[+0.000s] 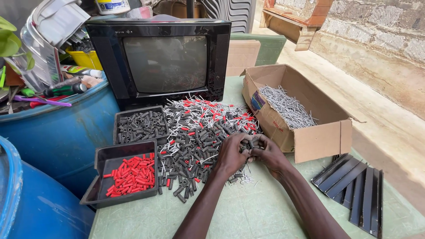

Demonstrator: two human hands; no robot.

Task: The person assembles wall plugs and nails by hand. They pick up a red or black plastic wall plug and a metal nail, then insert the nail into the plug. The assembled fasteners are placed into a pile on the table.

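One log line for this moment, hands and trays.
left hand: on small piece | right hand: same piece | mixed pile: under hands | red tray | grey tray

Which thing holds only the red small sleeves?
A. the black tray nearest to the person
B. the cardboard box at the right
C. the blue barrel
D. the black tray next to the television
A: the near black tray holds only the red sleeves, while the far tray holds dark grey ones and the cardboard box holds thin grey pins.
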